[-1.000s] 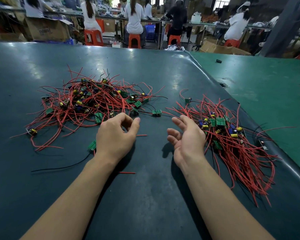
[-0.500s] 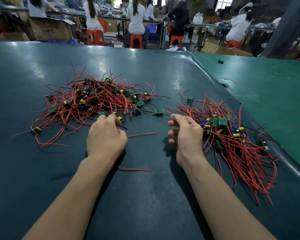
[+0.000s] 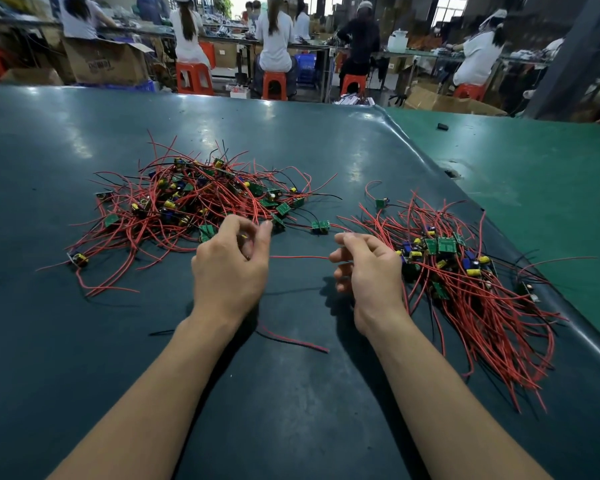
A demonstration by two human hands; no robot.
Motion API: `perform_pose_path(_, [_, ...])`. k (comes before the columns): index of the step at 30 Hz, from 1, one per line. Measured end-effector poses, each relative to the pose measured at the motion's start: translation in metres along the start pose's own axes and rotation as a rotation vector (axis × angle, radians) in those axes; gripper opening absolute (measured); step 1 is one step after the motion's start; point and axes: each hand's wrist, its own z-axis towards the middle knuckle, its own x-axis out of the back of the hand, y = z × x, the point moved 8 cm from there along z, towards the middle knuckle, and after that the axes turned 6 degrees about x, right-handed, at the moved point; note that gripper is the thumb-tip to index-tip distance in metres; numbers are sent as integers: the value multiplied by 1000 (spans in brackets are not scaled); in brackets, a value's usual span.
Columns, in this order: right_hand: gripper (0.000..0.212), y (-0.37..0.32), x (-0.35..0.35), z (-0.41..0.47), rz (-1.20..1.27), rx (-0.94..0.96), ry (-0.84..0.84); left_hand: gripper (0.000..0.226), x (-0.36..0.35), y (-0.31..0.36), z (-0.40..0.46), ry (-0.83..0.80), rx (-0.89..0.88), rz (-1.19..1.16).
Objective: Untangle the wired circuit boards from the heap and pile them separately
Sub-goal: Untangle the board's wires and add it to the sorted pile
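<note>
A tangled heap [image 3: 191, 202] of small green circuit boards with red and black wires lies on the dark table, left of centre. A second, combed-out pile [image 3: 465, 271] of the same boards lies to the right, its wires trailing toward me. My left hand [image 3: 231, 265] is at the heap's near edge, fingers curled round a small board. A red wire [image 3: 298, 257] runs taut from it to my right hand [image 3: 368, 268], which pinches the wire's other end beside the right pile.
A single green board [image 3: 320, 226] lies between the two piles. A loose red and black wire [image 3: 291, 339] lies between my forearms. The dark mat's raised edge [image 3: 430, 157] meets a green table on the right. Workers sit on orange stools beyond the far edge.
My left hand has closed on a board at the heap's edge and lifted it. My right hand has taken hold of its red wire, which is now stretched between both hands.
</note>
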Motion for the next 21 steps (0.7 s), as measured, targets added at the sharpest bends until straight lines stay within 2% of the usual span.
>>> perform_pose_path(3, [7,1,9,4,54,7,100,28,-1,8,2,-27,63,-457])
perform_pose_path(5, [7,3,16,7,130,-34,174,31,-7,2,4,-94,260,-814])
perform_pose_path(6, [18,5,18,8,169,-60,184,35,-13,-3,4,-134,387,-968])
perform_pose_path(8, [37,5,14,8,198,-95,124,43,-28,-10,2,-238,644,-1206])
perform_pose_path(10, [38,1,-2,3,130,-84,-46,49,-40,-8,-3,-360,818,-1400])
perform_pose_path(11, [33,1,-15,-2,82,-71,-166,50,-43,-5,-5,-413,851,-1458])
perform_pose_path(13, [25,2,-39,-17,24,-56,-403,50,-50,1,-10,-480,841,-1412])
perform_pose_path(15, [30,5,-52,-29,-10,-23,-545,47,-52,-4,-15,-418,765,-1151])
perform_pose_path(18, [24,7,-56,-33,-166,61,-556,39,-41,-13,-10,-216,596,-816])
perform_pose_path(21, [7,7,-51,-28,-89,39,-487,41,-41,-16,-5,-214,498,-572])
